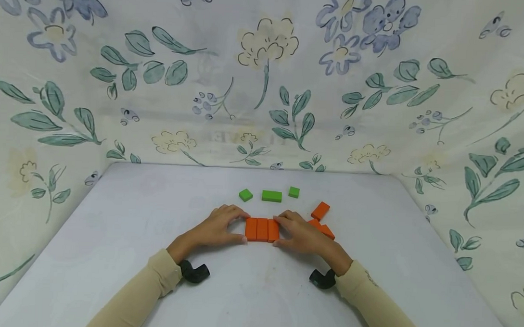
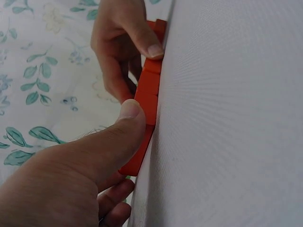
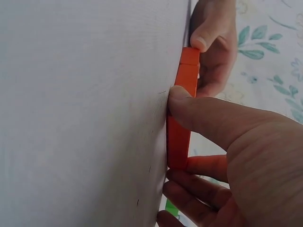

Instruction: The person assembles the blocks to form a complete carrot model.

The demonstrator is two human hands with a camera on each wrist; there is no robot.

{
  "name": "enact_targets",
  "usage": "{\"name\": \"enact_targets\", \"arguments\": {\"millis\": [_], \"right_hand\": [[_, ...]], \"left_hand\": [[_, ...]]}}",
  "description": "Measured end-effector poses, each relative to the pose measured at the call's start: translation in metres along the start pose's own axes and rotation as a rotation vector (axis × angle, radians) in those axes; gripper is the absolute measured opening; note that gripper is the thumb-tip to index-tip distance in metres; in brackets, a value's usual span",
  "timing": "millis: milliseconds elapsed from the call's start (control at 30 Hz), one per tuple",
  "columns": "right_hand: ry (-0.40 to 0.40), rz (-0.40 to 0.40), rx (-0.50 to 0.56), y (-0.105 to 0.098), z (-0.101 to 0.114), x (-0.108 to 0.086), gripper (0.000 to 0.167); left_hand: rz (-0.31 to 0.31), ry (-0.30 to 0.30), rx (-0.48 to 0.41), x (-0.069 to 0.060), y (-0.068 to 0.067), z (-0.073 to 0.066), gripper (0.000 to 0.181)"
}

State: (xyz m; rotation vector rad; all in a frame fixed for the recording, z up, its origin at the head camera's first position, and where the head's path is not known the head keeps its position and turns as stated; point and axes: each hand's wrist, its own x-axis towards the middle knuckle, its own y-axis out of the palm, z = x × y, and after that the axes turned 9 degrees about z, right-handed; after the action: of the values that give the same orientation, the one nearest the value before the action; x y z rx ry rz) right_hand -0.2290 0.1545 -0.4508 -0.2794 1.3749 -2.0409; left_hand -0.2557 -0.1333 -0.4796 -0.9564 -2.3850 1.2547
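Note:
Three orange rectangular blocks lie side by side in a row on the table, their long sides together: the left block (image 1: 251,229), the middle block (image 1: 262,230) and the right block (image 1: 273,233). At the row's left end, my left hand (image 1: 218,227) pinches the left block between thumb and finger, the thumb at its near corner. My right hand (image 1: 304,236) pinches the right block in the same way, thumb near and fingers at the far end. Both wrist views show the thumbs on the near side of the orange blocks, with part of the far fingers hidden.
Beyond the row lie a green square block (image 1: 245,195), a longer green block (image 1: 271,196) and another small green block (image 1: 293,192). Behind my right hand are a loose orange block (image 1: 320,211) and more orange blocks (image 1: 327,231), partly covered. Flowered cloth (image 1: 264,101) surrounds the white table (image 1: 257,303).

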Motion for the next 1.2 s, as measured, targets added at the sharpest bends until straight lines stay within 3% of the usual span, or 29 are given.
{"name": "enact_targets", "arguments": {"millis": [267,433,633,833,933,1067,1200], "right_hand": [[-0.015,0.009,-0.024,-0.001,0.002,-0.002,0.073],[-0.017,0.006,-0.002,-0.014,-0.002,-0.009,0.075],[0.010,-0.124,0.107,-0.041,-0.014,-0.030,0.050],[0.019,-0.184,0.006,-0.044,-0.026,-0.048,0.023],[0.023,-0.216,-0.031,-0.040,-0.031,-0.054,0.017],[0.115,-0.293,-0.109,-0.033,-0.036,-0.056,0.022],[0.281,-0.264,-0.225,-0.027,-0.036,-0.055,0.028]], "left_hand": [[-0.005,0.016,0.015,0.001,0.001,0.003,0.065],[-0.006,0.024,0.016,0.001,0.002,0.004,0.065],[-0.002,0.030,0.022,0.001,0.001,0.004,0.067],[-0.010,0.016,0.026,0.001,-0.003,0.003,0.067],[-0.013,0.014,0.027,0.001,-0.005,0.003,0.066],[-0.005,0.013,0.016,0.001,-0.004,0.003,0.065],[0.006,0.006,-0.006,0.000,-0.001,0.001,0.065]]}}
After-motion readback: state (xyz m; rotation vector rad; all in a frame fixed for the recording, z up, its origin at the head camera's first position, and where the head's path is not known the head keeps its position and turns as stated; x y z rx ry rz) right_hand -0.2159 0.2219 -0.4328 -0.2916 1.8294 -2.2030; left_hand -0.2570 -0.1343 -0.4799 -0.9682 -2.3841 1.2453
